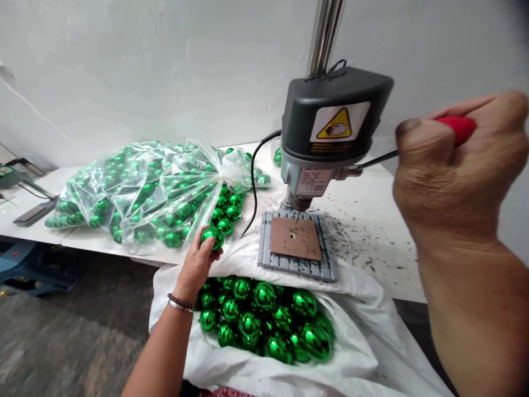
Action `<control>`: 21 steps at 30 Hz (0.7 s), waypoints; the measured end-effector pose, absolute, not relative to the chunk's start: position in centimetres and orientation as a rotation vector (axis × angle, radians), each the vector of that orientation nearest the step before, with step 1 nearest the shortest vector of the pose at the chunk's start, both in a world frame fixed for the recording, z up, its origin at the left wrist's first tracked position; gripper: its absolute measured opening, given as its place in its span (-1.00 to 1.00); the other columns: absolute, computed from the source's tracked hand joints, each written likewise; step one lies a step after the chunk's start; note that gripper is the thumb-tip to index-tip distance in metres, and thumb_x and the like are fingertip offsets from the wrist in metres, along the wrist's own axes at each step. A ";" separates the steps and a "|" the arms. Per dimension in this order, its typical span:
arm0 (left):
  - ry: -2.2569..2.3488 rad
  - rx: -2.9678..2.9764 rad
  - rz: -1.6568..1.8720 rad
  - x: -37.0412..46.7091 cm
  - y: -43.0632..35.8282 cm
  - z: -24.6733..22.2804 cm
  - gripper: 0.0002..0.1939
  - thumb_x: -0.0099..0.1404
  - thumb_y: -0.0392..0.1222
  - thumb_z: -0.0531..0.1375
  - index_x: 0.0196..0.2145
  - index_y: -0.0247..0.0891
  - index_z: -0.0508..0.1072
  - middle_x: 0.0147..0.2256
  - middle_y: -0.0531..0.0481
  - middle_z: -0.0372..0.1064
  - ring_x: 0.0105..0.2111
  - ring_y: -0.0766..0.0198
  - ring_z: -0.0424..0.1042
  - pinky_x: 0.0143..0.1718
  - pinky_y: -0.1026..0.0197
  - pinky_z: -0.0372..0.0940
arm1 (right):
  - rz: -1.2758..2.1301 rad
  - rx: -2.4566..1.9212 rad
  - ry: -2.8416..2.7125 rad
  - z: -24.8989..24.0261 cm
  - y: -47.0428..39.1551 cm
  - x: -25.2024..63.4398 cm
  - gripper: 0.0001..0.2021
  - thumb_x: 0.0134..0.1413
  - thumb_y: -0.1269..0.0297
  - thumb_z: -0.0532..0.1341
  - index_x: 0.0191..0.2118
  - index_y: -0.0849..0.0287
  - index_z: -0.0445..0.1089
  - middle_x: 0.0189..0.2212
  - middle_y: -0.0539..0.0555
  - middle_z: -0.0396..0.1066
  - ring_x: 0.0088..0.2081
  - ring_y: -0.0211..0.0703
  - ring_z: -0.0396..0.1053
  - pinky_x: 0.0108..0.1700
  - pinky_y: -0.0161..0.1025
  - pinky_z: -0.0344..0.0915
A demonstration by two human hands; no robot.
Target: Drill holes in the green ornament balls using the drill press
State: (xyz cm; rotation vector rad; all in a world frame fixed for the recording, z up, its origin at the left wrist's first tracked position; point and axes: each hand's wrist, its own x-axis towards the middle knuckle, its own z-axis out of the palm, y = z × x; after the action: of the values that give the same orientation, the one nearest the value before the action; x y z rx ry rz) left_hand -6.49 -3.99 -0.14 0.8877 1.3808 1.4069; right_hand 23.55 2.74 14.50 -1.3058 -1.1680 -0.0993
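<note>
My left hand [199,259] holds a shiny green ball [212,239] between thumb and fingers, close to the neck of a clear plastic bag [140,193] full of green balls. At the right, my right hand [463,165] is closed round the red knob [460,129] of the drill press lever. The drill press [334,121] stands in the middle, its bit above a brown square plate [285,242] with a small hole. Below it, several green balls [264,295] lie in an open white cloth sack [351,331].
Dark shavings [355,234] are scattered on the white table [380,201] around the drill base. A black cable [254,182] runs between bag and drill. A blue stool [37,267] stands at the lower left, and a grey metal device [35,212] at the table's left end.
</note>
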 end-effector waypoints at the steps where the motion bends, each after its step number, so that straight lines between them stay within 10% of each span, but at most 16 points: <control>1: 1.222 0.759 1.394 -5.8 -4.1 0.1 -0.36 0.08 0.18 0.36 0.02 -0.16 0.34 -0.31 0.05 0.39 -0.45 0.35 0.39 -0.43 0.29 0.27 | -0.097 -1.291 -1.168 14.5 2.7 23.6 -0.89 0.13 0.30 0.19 -0.27 0.23 0.34 -0.42 -0.18 0.27 -0.34 -0.47 0.21 -0.18 -0.20 0.10; 21: 1.400 1.581 0.888 3.2 2.1 0.1 -0.57 0.15 -0.05 0.26 -0.04 -0.25 0.39 -0.17 -0.02 0.44 -0.18 0.22 0.39 -0.08 0.18 0.29 | -0.030 -1.128 -1.339 14.0 3.3 24.2 -0.83 0.28 0.19 0.07 -0.28 0.15 0.09 -0.44 -0.10 0.15 -0.40 -0.44 0.15 -0.18 -0.34 0.25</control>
State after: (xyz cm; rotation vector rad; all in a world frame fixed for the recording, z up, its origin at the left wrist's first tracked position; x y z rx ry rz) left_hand 3.18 2.14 0.12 1.5805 1.4004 0.8877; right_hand 24.18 3.34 14.05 -1.1283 -1.3387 -0.0305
